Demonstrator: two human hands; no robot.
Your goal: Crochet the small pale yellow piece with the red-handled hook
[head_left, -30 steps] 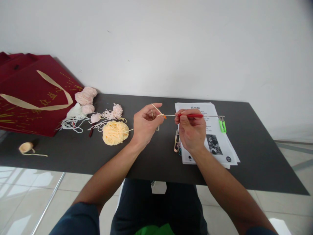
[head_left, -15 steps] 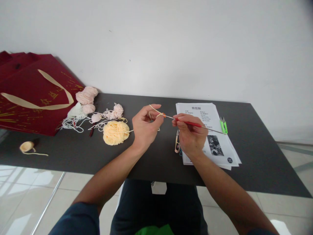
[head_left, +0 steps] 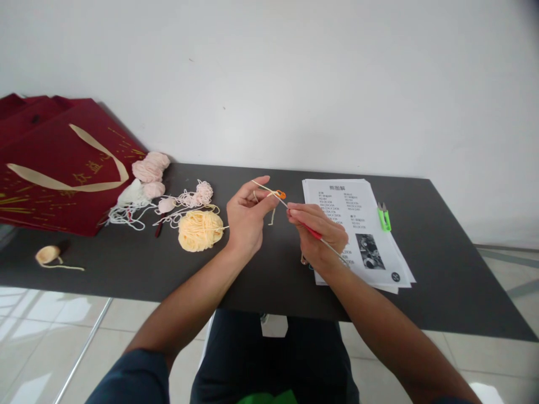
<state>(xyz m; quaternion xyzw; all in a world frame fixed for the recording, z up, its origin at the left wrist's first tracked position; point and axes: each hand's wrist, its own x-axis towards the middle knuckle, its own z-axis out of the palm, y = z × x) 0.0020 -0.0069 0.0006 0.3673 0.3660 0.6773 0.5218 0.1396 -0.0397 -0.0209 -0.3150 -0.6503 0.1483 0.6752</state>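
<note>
My left hand [head_left: 246, 216] is raised over the dark table [head_left: 442, 269], fingers curled, pinching a thin strand of pale yellow yarn [head_left: 261, 188] with a small orange marker [head_left: 281, 194] at its tip. The strand runs back to a yellow yarn ball [head_left: 199, 230] lying on the table just to the left. My right hand [head_left: 320, 235] is closed on a red-handled crochet hook [head_left: 314, 232], whose metal tip points up-left into the yarn at my left fingertips.
Printed sheets [head_left: 357, 224] lie under my right hand, green snips [head_left: 383, 217] at their right edge. Pink and white yarn balls [head_left: 147, 168] and loose strands sit left of the yellow ball. A red gift bag [head_left: 54, 163] lies far left, a small yarn scrap [head_left: 47, 255] near the front edge.
The hook has swung from level to steeply tilted, its back end dropping toward me. My right hand moved left and down, closer to my left hand. The left hand stayed nearly in place.
</note>
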